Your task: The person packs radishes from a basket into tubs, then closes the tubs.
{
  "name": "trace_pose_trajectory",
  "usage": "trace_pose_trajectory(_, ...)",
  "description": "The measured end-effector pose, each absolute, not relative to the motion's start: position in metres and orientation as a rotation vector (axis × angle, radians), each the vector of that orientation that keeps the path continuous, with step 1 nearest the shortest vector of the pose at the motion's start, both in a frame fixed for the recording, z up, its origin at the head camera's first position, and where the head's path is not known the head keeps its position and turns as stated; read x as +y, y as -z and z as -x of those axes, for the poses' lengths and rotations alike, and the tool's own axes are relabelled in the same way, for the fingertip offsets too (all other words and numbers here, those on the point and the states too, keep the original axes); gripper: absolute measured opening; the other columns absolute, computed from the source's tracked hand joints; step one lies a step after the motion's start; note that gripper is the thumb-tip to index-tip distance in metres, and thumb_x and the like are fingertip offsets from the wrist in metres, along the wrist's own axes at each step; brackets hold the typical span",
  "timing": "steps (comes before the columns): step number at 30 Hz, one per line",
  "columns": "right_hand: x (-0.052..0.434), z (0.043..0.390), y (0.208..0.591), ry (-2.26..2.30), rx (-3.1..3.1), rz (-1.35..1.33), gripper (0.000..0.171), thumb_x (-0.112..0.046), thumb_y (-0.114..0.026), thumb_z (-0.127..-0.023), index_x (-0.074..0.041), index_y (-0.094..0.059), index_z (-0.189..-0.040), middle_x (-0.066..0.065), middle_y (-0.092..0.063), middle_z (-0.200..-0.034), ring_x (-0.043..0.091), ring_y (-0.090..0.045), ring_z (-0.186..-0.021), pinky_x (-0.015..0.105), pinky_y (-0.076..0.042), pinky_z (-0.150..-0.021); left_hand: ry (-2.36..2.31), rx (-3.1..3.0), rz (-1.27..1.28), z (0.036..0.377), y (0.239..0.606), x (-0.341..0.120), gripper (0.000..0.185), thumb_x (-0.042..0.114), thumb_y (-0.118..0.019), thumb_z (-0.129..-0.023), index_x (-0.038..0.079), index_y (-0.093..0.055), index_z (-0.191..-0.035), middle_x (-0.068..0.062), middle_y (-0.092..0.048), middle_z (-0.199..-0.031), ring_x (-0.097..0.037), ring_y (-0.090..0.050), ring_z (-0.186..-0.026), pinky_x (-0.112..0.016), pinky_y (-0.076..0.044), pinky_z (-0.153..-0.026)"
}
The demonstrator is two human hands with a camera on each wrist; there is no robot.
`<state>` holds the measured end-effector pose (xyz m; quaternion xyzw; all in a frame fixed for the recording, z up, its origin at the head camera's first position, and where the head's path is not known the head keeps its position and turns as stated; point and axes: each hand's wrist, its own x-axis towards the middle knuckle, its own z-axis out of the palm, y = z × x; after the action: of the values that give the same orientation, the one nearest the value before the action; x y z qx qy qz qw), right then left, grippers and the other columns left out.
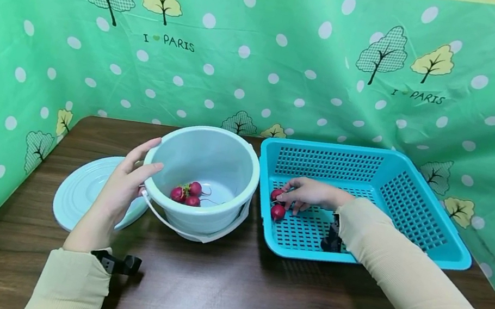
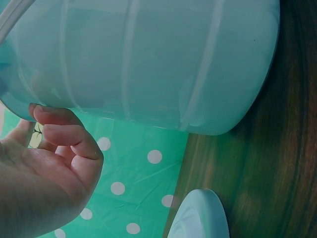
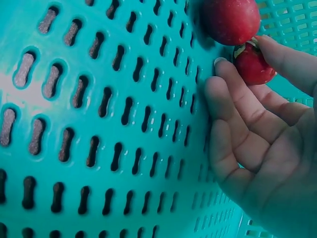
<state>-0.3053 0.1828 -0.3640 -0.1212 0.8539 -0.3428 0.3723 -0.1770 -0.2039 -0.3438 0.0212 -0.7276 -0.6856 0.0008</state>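
A pale blue bucket [image 1: 196,217] stands upright on the table, with red radishes [image 1: 192,201] lying together on its bottom. My left hand [image 1: 118,190] grips the bucket's rim at its left side, thumb over the edge; curled fingers also show against the bucket wall [image 2: 129,59] in the left wrist view. Inside the turquoise basket [image 1: 436,210], near its left wall, my right hand [image 1: 307,194] pinches a radish [image 3: 252,64] between thumb and fingers. Another radish [image 1: 277,213] lies right beside it, and looks larger in the right wrist view.
A pale blue round lid [image 1: 85,186] lies on the dark wooden table [image 1: 213,292], left of the bucket and partly behind my left forearm. Bucket and basket stand close side by side. Green dotted cloth [image 1: 249,33] hangs behind the table. The bucket's handle [image 1: 179,231] hangs down in front.
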Motion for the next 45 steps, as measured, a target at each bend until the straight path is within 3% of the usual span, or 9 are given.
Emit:
trace_pose_trajectory(27, 0.186, 0.302, 0.343, 0.916, 2.218, 0.355, 0.042, -0.033, -0.062, -0.097, -0.003, -0.052, -0.124, 0.016, -0.066, -0.122, 0.029, -0.065, -0.101, 0.045, -0.054, -0.091, 2.153, -2.290, -0.035, 0.176, 0.343, -0.203, 0.056, 0.032, -0.058, -0.099, 0.031, -0.038, -0.151, -0.005, -0.030, -0.146, -0.003, -0.052, -0.062, -0.020, -0.046, -0.062)
trace_pose_trajectory(45, 0.183, 0.294, 0.318, 1.125, 2.248, 0.438, 0.042, -0.033, -0.059, -0.099, -0.002, -0.053, -0.126, 0.020, -0.065, -0.125, 0.035, -0.065, -0.103, 0.052, -0.050, -0.097, 2.145, -2.290, -0.055, 0.175, 0.343, -0.204, 0.056, 0.033, -0.058, -0.099, 0.031, -0.038, -0.151, -0.005, -0.031, -0.148, -0.003, -0.054, -0.065, -0.022, -0.048, -0.066)
